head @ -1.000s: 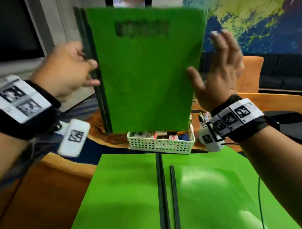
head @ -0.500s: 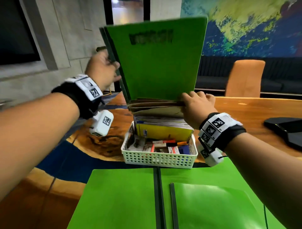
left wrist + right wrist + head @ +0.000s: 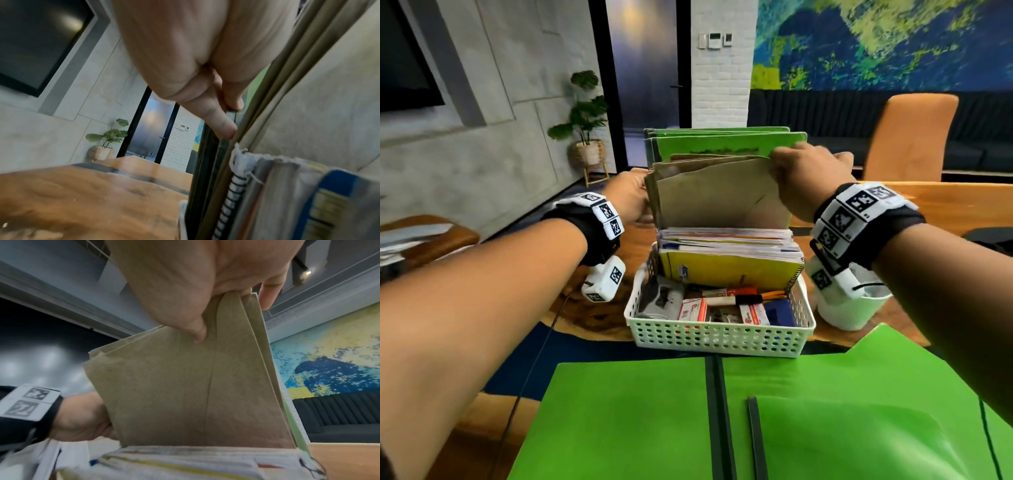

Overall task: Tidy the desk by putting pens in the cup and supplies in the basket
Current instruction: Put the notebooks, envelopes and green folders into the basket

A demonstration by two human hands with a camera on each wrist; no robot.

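I had both hands on the upright stack at the back of the white basket. My right hand pinched the top corner of the brown envelopes, pulling them forward — I judged, to make room for the green folder behind. My left hand gripped the folder's left edge, steadying it. Two more green folders lay flat in front. One white cup stood right of the basket — any pens in it hidden.
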